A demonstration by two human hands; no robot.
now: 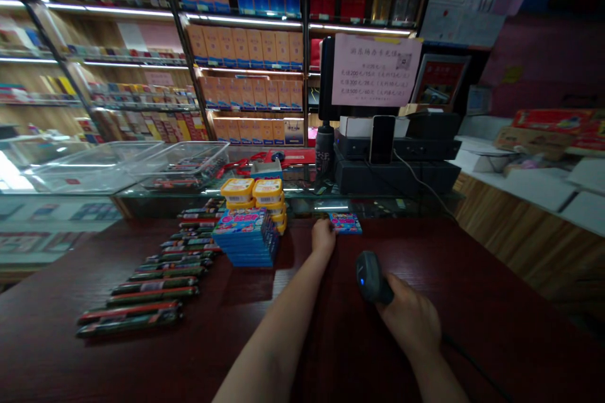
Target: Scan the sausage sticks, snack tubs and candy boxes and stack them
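My right hand (413, 315) is wrapped around the handle of a dark barcode scanner (369, 277), which shows a small blue light. Its cable trails to the lower right. My left hand (324, 236) reaches forward with curled fingers at the left end of a flat blue box (346, 223) lying on the dark red table (416, 233); the fingertips are partly hidden. Left of that hand stands a stack of similar blue boxes (248, 245) with pink lettering. Yellow-lidded tubs (268, 192) are piled just behind the stack.
A row of long dark wrapped sticks (151, 286) lies on the left of the table. Behind are clear plastic bins (184, 160), a dark bottle (324, 151), a phone (382, 138) and a monitor with a pink sign (375, 69). White boxes (534, 182) stand at the right.
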